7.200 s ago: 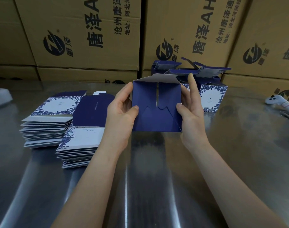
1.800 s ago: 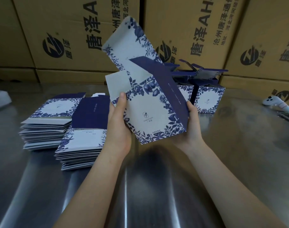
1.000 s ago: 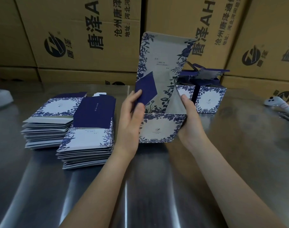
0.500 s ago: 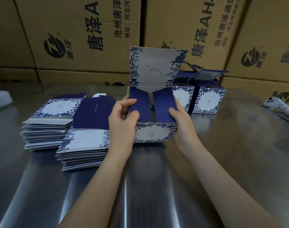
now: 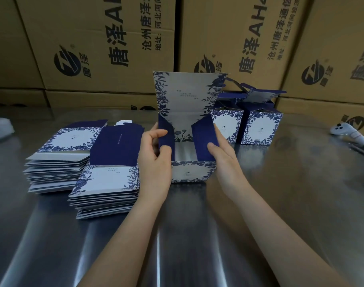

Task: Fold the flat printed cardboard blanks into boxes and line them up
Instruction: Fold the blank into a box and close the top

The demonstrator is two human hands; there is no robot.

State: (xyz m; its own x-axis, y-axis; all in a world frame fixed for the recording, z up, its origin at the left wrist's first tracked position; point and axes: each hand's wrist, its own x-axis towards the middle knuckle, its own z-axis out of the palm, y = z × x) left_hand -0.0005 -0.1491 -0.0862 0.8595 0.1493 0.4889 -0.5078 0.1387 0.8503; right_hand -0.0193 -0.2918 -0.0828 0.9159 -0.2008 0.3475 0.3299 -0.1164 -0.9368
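Observation:
A half-formed blue-and-white floral box (image 5: pixel 190 172) stands upright on the steel table, its lid panel raised at the back and both navy side flaps tilted up. My left hand (image 5: pixel 155 156) pinches the left flap between thumb and fingers. My right hand (image 5: pixel 222 154) holds the right flap, thumb on its inner face. Two stacks of flat blanks (image 5: pixel 59 160) (image 5: pixel 106 189) lie to the left. Folded boxes (image 5: pixel 257 127) with lids open stand behind to the right.
Large brown shipping cartons (image 5: pixel 106 44) wall off the back of the table. A white controller (image 5: pixel 346 131) and a dark phone edge (image 5: pixel 363 150) lie at the far right. Bare steel (image 5: pixel 187 235) stretches in front of the box.
The box has been turned upright and set on the table. In the last half second the two navy side flaps have swung apart, showing the box's inside.

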